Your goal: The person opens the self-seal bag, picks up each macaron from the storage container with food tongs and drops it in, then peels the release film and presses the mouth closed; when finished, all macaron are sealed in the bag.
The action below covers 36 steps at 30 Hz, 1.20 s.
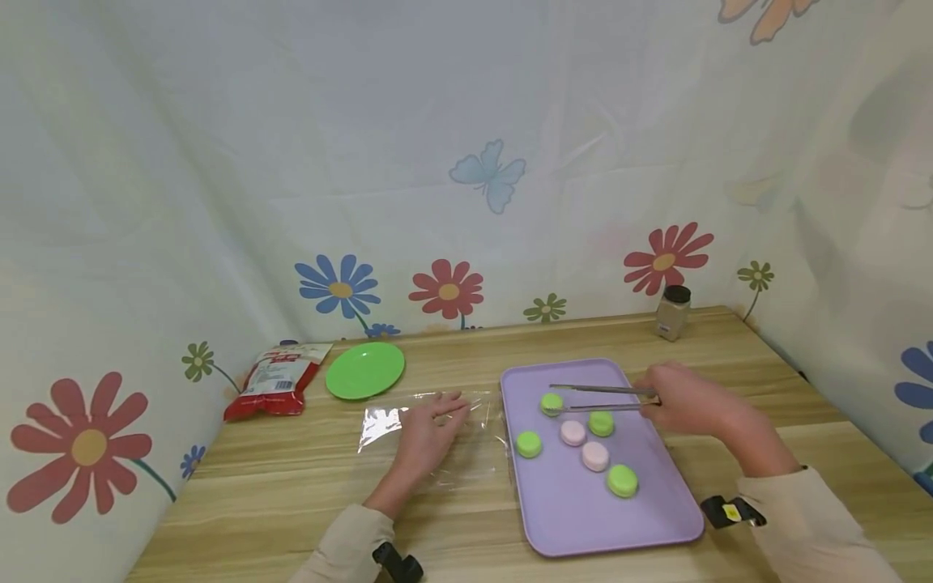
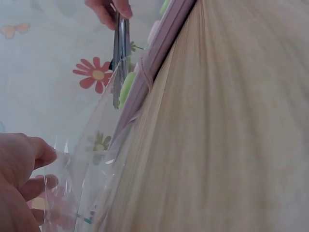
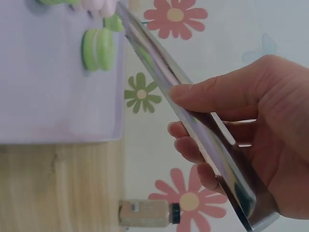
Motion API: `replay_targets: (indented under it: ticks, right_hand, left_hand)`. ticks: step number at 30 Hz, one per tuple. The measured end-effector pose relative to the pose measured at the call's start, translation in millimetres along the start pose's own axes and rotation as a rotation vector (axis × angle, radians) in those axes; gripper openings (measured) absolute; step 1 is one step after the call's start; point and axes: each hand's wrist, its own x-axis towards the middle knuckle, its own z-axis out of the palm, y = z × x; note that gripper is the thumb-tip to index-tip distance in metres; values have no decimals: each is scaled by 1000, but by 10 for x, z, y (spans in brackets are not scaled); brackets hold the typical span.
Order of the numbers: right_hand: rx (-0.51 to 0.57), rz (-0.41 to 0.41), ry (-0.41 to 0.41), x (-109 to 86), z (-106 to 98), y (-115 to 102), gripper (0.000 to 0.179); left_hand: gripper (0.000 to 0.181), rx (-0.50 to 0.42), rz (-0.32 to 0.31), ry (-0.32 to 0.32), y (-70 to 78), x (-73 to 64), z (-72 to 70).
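On a lilac tray point(image 1: 568, 526) lie several green macarons point(image 1: 623, 481) and two pink macarons point(image 1: 594, 456). My right hand point(image 1: 685, 397) grips metal tongs point(image 3: 193, 121) between thumb and fingers. The tongs' arms stand apart, their tips by the farthest green macaron point(image 1: 551, 402); whether they touch it I cannot tell. Left of the tray a clear plastic bag point(image 1: 474, 453) lies on the table. My left hand point(image 1: 430, 433) holds the bag's film, which rises from the table in the left wrist view. Some fingers point(image 2: 38, 187) show through the film there, with a gap below the thumb.
A green plate point(image 1: 364, 370) sits behind the bag, beside a red and white packet point(image 1: 277, 380) at the far left. A jar with a black lid point(image 1: 673, 313) stands at the back right. Flower-patterned cloth point(image 1: 394, 202) hangs behind the wooden table point(image 1: 291, 494).
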Motion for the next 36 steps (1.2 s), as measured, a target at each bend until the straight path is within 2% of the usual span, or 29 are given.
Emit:
replay_targets:
  ticks: [5, 9, 14, 17, 19, 22, 28, 31, 36]
  right_hand:
    - [29, 14, 5, 13, 44, 123, 10]
    - [87, -22, 9, 6, 77, 236, 8]
    - [106, -84, 32, 2, 90, 301, 6]
    - [109, -78, 32, 6, 79, 285, 6]
    - [112, -65, 27, 7, 63, 242, 4]
    - [95, -89, 34, 8, 41, 137, 4]
    - [-7, -223, 59, 31, 58, -164, 18]
    - [-16, -275, 46, 92, 105, -305, 19]
    - [15, -310, 11, 257, 204, -481, 22]
  left_hand:
    - [15, -19, -7, -9, -19, -3, -6]
    - [16, -40, -16, -11, -29, -4, -10]
    - [18, -75, -24, -11, -29, -1, -20]
    - [19, -103, -18, -6, -48, 4, -18]
    - [20, -117, -22, -4, -60, 3, -17]
    - [21, -131, -15, -2, -85, 4, -15]
    - [19, -127, -16, 7, -86, 13, -29]
    - [20, -143, -14, 5, -62, 20, -38]
    - [22, -152, -6, -10, -35, 7, -42]
